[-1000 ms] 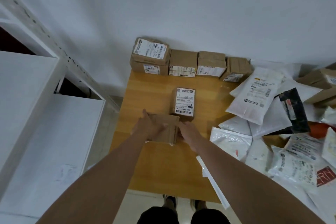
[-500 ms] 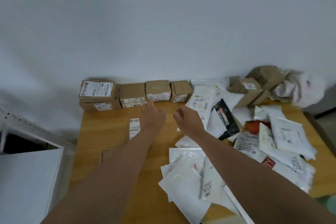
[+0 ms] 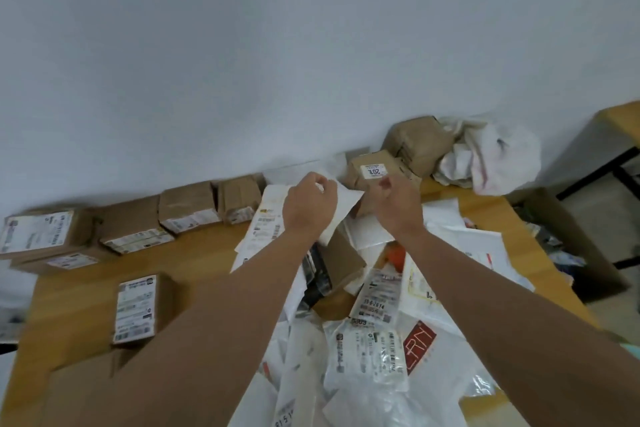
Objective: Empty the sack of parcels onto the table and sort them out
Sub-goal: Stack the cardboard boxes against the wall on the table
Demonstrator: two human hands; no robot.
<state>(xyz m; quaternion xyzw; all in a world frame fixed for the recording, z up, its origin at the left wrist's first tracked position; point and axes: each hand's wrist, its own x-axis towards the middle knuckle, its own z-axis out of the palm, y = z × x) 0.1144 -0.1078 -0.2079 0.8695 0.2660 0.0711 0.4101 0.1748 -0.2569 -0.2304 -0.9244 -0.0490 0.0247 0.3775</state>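
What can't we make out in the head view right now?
- Left hand fingers: curled behind the knuckles, on a white plastic mailer.
- Right hand: hold on the brown cardboard box with white sticker unclear.
- Label text: motion-blurred.
- Flat brown cardboard piece: cut off by the bottom edge and the left forearm.

So the table (image 3: 214, 253) runs along the wall (image 3: 311, 45). A row of boxes (image 3: 187, 211) sits at the back left against that wall, with one stacked on another at the far left end. A lone box (image 3: 136, 308) lies in front of that row. The right half is buried under a heap of mailer bags (image 3: 381, 340). Back right corner has the crumpled sack (image 3: 498, 156), with two more boxes (image 3: 412, 146) just left of it.
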